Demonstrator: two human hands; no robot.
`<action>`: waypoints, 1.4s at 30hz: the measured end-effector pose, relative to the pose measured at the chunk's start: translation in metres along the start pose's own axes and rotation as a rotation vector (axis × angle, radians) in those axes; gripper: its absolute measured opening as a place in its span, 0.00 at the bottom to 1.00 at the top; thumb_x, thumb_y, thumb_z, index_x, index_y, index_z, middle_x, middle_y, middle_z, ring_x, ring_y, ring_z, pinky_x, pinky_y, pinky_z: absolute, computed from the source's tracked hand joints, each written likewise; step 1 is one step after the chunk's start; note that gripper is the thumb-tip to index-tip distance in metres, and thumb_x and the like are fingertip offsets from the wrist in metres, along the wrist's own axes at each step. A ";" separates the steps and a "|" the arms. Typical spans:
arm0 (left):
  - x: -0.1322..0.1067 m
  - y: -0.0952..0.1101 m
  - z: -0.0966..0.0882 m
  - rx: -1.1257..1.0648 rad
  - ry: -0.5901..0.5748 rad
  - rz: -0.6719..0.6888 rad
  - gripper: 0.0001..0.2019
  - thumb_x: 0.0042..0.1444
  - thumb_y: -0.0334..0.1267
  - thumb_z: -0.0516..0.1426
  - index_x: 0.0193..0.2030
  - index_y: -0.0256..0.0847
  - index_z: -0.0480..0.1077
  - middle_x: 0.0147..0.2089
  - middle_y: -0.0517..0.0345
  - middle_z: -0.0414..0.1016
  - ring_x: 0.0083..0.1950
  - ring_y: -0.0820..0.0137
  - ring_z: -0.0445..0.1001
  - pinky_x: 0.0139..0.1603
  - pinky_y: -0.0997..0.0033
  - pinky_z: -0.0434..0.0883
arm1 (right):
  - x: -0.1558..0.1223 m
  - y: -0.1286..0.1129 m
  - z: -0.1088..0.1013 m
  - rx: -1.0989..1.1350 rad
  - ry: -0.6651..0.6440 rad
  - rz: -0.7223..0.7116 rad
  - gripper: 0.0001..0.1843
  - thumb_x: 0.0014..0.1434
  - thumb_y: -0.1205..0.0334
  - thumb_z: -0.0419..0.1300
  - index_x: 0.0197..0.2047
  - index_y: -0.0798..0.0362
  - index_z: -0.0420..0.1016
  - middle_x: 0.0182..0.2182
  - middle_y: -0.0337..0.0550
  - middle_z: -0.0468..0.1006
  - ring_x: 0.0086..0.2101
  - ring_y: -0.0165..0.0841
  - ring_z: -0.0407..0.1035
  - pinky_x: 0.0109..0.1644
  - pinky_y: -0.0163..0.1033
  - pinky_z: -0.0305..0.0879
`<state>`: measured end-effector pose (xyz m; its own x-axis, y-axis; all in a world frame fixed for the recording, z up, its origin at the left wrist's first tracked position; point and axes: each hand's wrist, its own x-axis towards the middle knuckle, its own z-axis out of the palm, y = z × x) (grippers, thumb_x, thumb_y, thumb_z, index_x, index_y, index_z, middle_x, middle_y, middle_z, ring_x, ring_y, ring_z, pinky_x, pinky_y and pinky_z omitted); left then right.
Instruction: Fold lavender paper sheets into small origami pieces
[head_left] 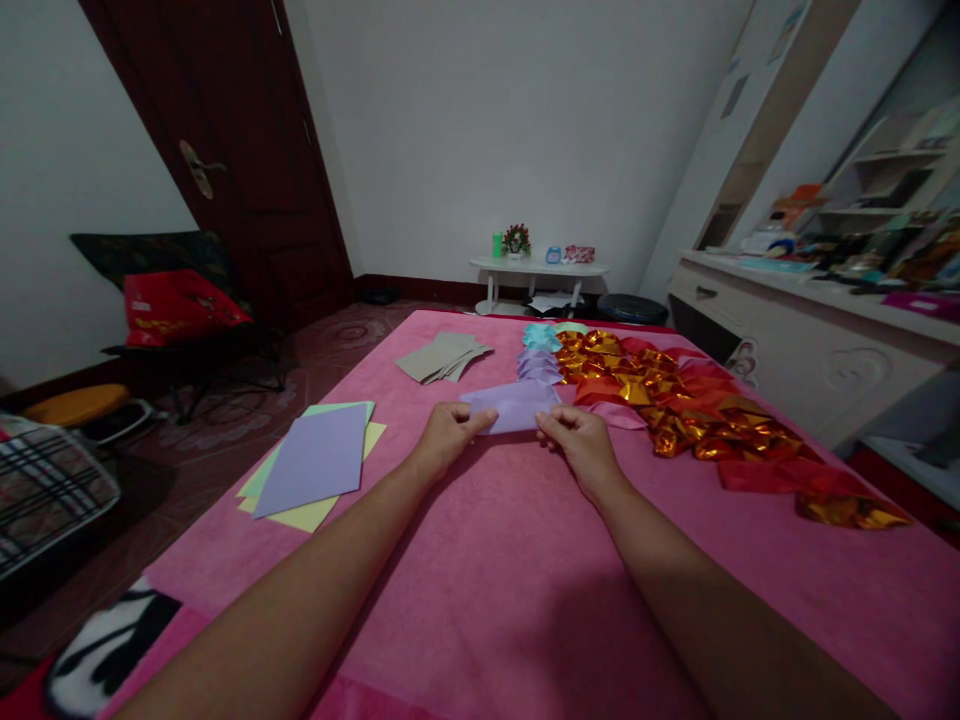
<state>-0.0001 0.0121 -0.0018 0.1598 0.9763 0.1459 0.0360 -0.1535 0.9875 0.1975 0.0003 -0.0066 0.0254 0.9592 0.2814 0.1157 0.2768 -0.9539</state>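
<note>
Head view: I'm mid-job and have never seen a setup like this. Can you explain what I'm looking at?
No machine here: a person works bare-handed, and one camera worn on the head looks forward and down. The left grip and right grip pinch opposite ends of a purple paper. Below is a pink cloth. On the left, a purple sheet lies over green and yellow sheets; farther away is a pile of grey papers. On the right are rows of shiny gold pieces and red pieces.
</note>
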 end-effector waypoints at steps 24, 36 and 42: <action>-0.002 0.000 0.004 0.162 -0.220 0.125 0.18 0.49 0.46 0.60 0.18 0.34 0.67 0.20 0.62 0.62 0.23 0.78 0.57 0.24 0.77 0.53 | 0.003 0.007 -0.001 0.210 0.032 0.001 0.16 0.52 0.48 0.63 0.35 0.52 0.81 0.32 0.41 0.78 0.36 0.37 0.69 0.40 0.39 0.62; -0.003 0.002 0.005 0.160 -0.128 0.283 0.10 0.50 0.42 0.62 0.27 0.35 0.77 0.30 0.55 0.73 0.31 0.73 0.68 0.31 0.76 0.63 | 0.000 -0.008 0.001 0.480 0.091 0.095 0.31 0.54 0.35 0.54 0.33 0.55 0.82 0.35 0.51 0.81 0.43 0.42 0.71 0.47 0.43 0.65; -0.002 0.003 0.006 0.096 -0.096 0.284 0.10 0.49 0.42 0.63 0.27 0.35 0.77 0.35 0.54 0.73 0.35 0.71 0.70 0.34 0.75 0.66 | -0.001 -0.008 0.001 0.484 0.084 0.070 0.33 0.53 0.32 0.52 0.35 0.54 0.81 0.37 0.50 0.81 0.44 0.43 0.71 0.47 0.44 0.67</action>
<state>0.0057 0.0085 0.0009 0.2691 0.8742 0.4042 0.0687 -0.4361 0.8973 0.1951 -0.0026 0.0010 0.0991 0.9741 0.2031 -0.3633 0.2254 -0.9040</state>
